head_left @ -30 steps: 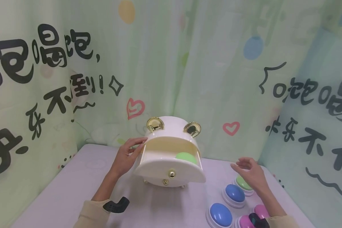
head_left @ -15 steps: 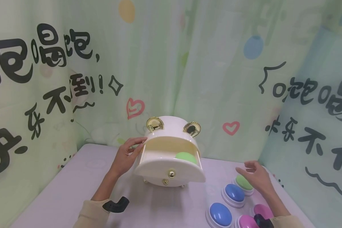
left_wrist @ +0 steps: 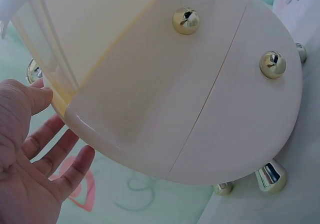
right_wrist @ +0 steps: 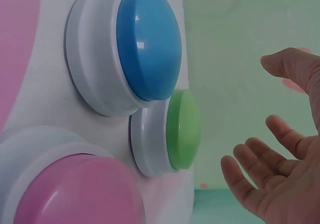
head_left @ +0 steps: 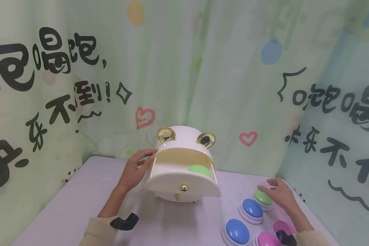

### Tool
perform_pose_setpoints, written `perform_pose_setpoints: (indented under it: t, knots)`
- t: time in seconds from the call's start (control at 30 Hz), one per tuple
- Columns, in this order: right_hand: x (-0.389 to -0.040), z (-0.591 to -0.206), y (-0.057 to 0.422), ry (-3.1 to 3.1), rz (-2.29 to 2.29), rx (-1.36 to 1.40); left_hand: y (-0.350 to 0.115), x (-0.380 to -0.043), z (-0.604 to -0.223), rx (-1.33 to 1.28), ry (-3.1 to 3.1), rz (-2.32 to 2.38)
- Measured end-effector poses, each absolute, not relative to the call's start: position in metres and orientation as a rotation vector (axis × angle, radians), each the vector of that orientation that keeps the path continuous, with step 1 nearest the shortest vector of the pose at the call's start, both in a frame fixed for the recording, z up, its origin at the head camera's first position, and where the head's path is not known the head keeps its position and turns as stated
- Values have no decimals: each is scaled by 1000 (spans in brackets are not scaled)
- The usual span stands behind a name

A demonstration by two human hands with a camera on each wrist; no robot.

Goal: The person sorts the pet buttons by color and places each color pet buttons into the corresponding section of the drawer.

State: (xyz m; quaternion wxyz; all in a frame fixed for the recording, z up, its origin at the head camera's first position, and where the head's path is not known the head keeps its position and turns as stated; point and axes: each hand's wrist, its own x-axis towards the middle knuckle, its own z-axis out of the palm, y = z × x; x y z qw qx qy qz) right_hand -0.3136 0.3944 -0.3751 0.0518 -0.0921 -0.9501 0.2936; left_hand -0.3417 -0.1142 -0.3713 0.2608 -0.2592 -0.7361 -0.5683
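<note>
One drawer (head_left: 166, 180) out, one green dome (head_left: 200, 169) inside

Left of the frame's lower centre, the left hand (head_left: 134, 171), fingers extended, touches the side of the white cabinet (head_left: 186, 135); light steadying there should suffice. At lower right, the right hand (head_left: 281, 195), empty and loosely spread, hangs near the green button (head_left: 262, 198). A clean grasp would probably take its white base (right_wrist: 146, 146), clear of the blue button (head_left: 253, 207). The dome sits toward the drawer's right; the lower drawer's (left_wrist: 240, 119) contents are hidden.
</note>
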Motion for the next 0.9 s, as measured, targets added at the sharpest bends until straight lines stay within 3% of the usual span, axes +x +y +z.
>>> perform_pose_setpoints:
  t: [0.9]
  knots:
    - [-323, -400, 415, -3002, 812, -77, -116, -344, -375, -716, -1987, -1569]
